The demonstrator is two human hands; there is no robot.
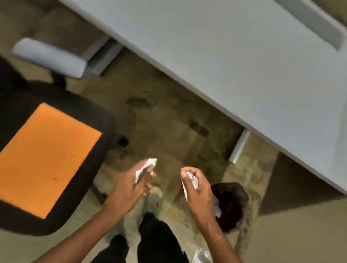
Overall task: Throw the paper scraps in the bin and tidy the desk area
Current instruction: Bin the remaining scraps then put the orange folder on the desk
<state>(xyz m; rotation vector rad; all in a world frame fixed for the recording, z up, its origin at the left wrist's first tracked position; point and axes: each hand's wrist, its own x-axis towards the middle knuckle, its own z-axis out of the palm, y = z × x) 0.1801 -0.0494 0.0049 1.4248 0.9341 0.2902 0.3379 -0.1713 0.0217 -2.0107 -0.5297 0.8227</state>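
My left hand [135, 184] is closed around a crumpled white paper scrap [148, 163] that sticks out above the fingers. My right hand [195, 191] grips another white paper scrap [191, 178], with a folded edge hanging below the thumb. Both hands hover over the floor in front of the white desk [205, 34]. A dark round bin [230, 205] stands on the floor just right of my right hand, below the desk's near corner; some white paper shows inside it. The picture is blurred.
A black office chair with an orange seat pad [38, 158] and a grey armrest [48, 56] stands at the left. My dark trouser legs and a pale shoe [153, 198] are below the hands. A white desk leg [239, 145] and a wall stand at the right.
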